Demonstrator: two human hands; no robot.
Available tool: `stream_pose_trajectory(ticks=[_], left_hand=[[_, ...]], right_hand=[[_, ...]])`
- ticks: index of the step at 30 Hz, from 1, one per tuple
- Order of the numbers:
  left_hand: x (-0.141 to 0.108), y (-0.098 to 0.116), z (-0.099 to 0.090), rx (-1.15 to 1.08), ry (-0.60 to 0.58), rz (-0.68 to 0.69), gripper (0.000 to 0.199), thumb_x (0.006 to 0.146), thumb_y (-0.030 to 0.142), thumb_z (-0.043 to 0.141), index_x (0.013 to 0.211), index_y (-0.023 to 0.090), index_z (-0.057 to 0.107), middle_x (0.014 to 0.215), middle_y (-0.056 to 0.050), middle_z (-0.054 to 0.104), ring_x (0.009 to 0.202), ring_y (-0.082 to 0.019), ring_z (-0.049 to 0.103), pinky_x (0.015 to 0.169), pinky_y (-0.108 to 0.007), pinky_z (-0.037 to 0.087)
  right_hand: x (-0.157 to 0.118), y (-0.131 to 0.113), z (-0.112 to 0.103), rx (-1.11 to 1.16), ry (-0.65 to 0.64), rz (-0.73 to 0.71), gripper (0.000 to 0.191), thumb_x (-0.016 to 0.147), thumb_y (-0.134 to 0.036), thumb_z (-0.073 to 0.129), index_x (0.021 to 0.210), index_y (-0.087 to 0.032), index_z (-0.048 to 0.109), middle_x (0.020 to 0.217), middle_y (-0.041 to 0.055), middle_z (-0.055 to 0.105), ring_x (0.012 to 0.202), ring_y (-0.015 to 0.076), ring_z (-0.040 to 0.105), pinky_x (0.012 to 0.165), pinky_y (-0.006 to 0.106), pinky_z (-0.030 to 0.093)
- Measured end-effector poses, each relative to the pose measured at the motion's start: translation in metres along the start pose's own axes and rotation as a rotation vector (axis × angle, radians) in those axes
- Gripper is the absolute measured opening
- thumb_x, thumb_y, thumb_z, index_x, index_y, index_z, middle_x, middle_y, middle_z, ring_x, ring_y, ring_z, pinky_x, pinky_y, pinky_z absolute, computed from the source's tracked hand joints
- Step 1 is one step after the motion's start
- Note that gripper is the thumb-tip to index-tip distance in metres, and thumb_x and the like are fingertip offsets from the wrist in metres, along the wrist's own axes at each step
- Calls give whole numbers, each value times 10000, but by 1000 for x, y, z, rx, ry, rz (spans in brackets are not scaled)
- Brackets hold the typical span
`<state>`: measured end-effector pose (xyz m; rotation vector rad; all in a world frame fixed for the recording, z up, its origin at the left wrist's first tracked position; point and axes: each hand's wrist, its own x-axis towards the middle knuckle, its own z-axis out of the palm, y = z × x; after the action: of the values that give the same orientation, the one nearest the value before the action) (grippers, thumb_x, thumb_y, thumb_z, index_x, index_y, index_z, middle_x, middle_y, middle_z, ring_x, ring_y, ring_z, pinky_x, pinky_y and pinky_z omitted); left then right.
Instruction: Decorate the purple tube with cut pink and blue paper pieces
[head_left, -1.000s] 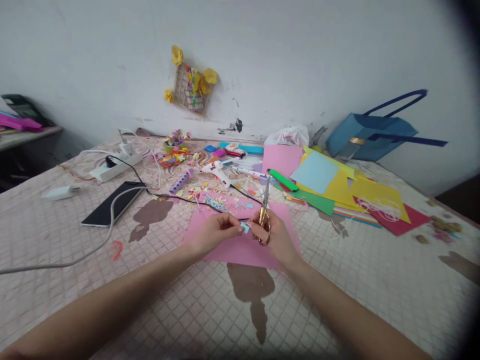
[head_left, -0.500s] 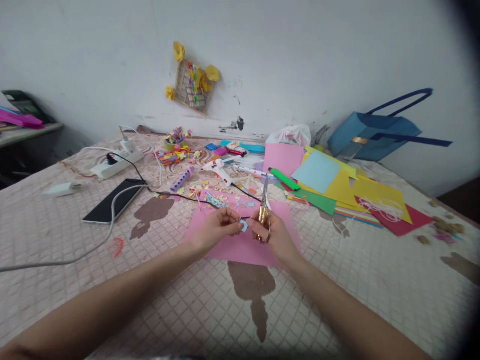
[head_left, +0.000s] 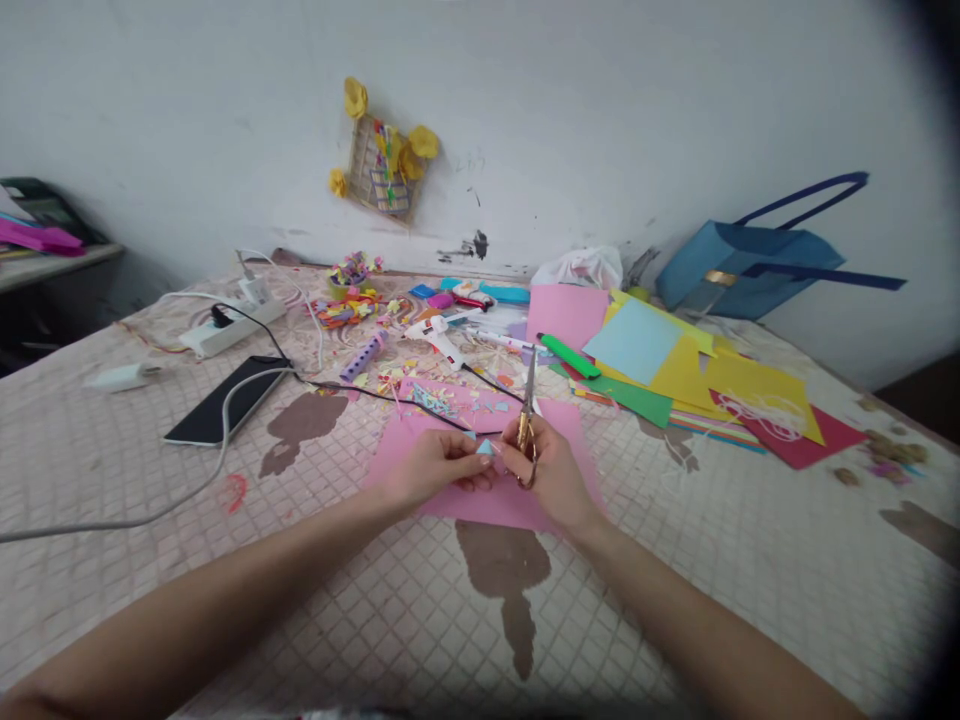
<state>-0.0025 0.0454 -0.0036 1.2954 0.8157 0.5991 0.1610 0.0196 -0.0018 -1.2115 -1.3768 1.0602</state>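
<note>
My left hand pinches a small light-blue paper piece between thumb and fingers, above the pink sheet on the desk. My right hand holds gold-handled scissors, blades together and pointing away from me; its fingertips are just beside the blue piece, whether touching I cannot tell. Blue scraps lie scattered along the sheet's far edge, a black cord crossing near them. Beyond: a white glue gun on its side. Right of it, a green cutter near overlapping coloured papers. Off to my left, a dark flat device lies near a white power strip.
</note>
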Motion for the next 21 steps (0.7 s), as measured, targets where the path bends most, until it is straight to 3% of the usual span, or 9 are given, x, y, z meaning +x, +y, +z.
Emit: stream_pose_trajectory(ticks=[11, 21], left_hand=[[1, -4, -2, -54, 14, -21, 278, 697, 386, 656, 674, 114, 606, 685, -55, 675, 570, -100, 592, 574, -217, 449], [2, -4, -1, -83, 15, -20, 269, 694, 369, 667, 718, 106, 619, 683, -47, 668, 581, -92, 586, 600, -217, 455]], right_hand=[[1, -3, -2, 28, -51, 73, 225, 734, -375, 601, 757, -197, 464, 530, -62, 452, 470, 97, 414, 458, 228, 329], [0, -3, -1, -5, -7, 49, 176, 716, -316, 608, 749, -201, 479, 542, -70, 439, 466, 89, 396, 451, 224, 318]])
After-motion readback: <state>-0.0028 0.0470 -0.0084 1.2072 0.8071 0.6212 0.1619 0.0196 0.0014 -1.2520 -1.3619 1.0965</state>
